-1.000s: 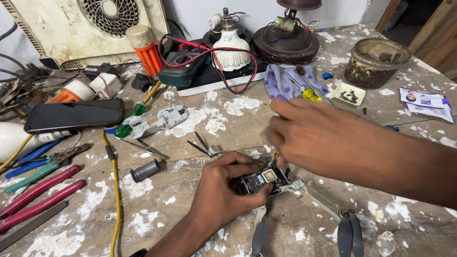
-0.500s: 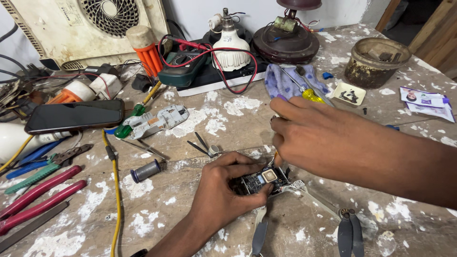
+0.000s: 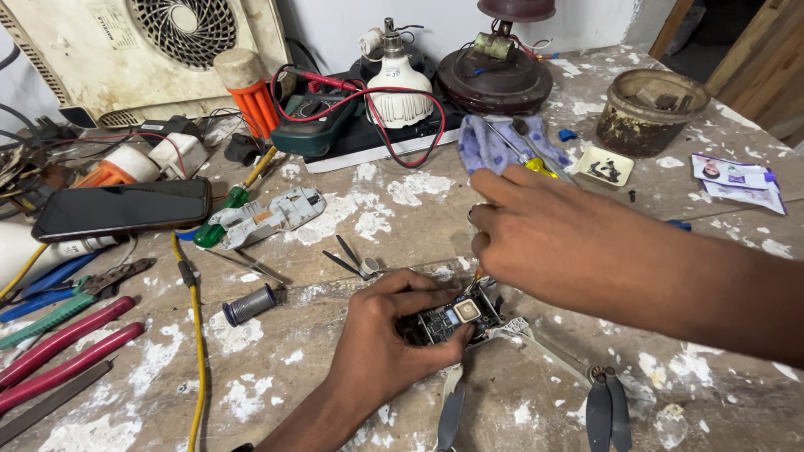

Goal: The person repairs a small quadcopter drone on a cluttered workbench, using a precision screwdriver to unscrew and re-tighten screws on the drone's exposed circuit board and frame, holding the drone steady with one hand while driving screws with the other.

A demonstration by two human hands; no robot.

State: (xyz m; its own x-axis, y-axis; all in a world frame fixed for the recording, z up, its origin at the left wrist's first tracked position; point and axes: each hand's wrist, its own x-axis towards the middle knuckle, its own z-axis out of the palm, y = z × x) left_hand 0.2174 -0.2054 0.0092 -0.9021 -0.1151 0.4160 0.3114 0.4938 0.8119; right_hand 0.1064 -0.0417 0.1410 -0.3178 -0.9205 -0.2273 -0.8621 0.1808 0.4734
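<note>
My left hand (image 3: 387, 347) is shut on a small dark circuit board (image 3: 456, 318) with a pale square part on top, pressing it to the paint-spattered workbench (image 3: 318, 377). My right hand (image 3: 557, 243) hovers just above and right of the board, fingers curled around a thin tool whose tip (image 3: 477, 276) points down at the board's upper edge. Most of that tool is hidden inside the fist. Grey-handled pliers (image 3: 607, 406) lie just right of the board.
Tweezers (image 3: 352, 258), a small solder spool (image 3: 249, 305), a grey plastic casing (image 3: 266, 216), a black phone (image 3: 121, 208) and red-handled pliers (image 3: 63, 351) lie to the left. At the back stand a multimeter (image 3: 316, 125), a bulb (image 3: 399, 88), a blue cloth (image 3: 502, 144) and a dirty pot (image 3: 651, 110).
My right hand has shifted slightly left and down toward the board. My left hand keeps its hold on the board in the same spot.
</note>
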